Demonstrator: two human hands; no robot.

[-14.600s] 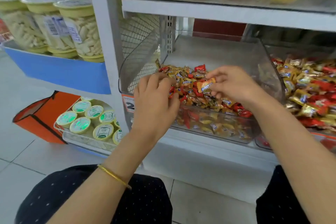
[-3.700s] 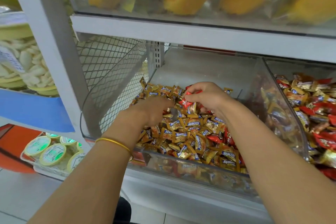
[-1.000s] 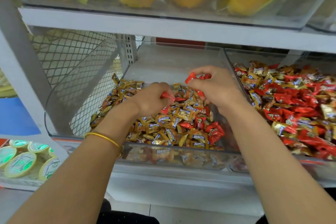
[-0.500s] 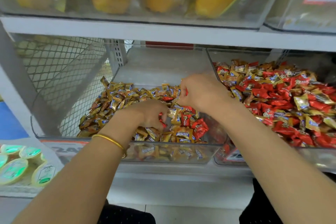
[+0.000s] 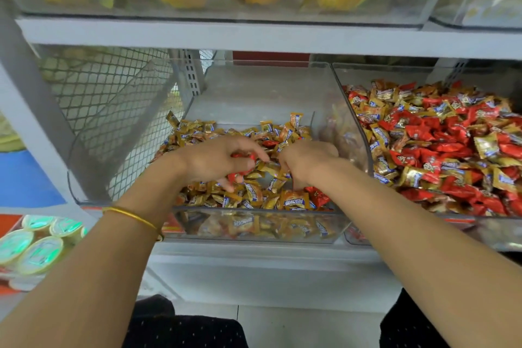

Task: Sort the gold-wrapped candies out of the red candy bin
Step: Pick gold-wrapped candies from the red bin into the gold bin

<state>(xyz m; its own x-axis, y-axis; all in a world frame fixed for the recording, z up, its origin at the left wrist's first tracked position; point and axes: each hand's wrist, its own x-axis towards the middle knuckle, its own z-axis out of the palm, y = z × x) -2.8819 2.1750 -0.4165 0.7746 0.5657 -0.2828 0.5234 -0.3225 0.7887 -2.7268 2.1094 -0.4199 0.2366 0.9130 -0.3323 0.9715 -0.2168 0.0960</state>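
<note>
Gold-wrapped candies lie heaped in a clear plastic bin on a grey shelf, with a few red ones mixed in at the front right. Both hands are down in this heap, knuckles up and close together. The left hand, with a thin gold bangle on its wrist, curls its fingers round several red-wrapped candies. The right hand digs its curled fingers into the pile; I cannot tell whether it holds anything.

The bin's rear half is bare. Its curved right wall touches a second clear bin, full of crinkly red and gold wrappers. Wire mesh closes off the left side. The shelf above hangs low over the hands.
</note>
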